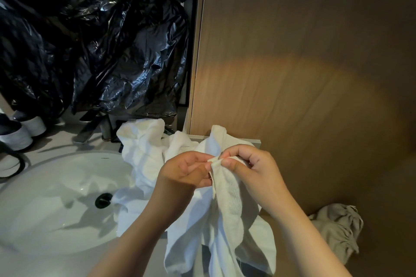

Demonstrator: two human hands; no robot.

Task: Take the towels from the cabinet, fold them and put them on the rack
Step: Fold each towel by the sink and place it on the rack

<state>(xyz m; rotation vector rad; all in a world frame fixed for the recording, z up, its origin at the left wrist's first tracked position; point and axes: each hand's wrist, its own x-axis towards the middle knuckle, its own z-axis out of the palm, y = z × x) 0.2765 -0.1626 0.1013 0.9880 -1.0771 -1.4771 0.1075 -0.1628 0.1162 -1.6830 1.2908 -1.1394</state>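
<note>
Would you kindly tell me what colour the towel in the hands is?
The towel is white, seen in the head view.

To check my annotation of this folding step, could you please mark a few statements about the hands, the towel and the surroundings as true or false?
1. The left hand and the right hand both pinch the same edge of the white towel. True.
2. That towel is already folded into a neat square. False: it hangs loose and crumpled.
3. The sink is full of water. False: its basin shows no water, and the drain is uncovered.
4. Black plastic sheeting hangs behind the sink. True.
5. A grey cloth lies at the lower right. True.
</note>
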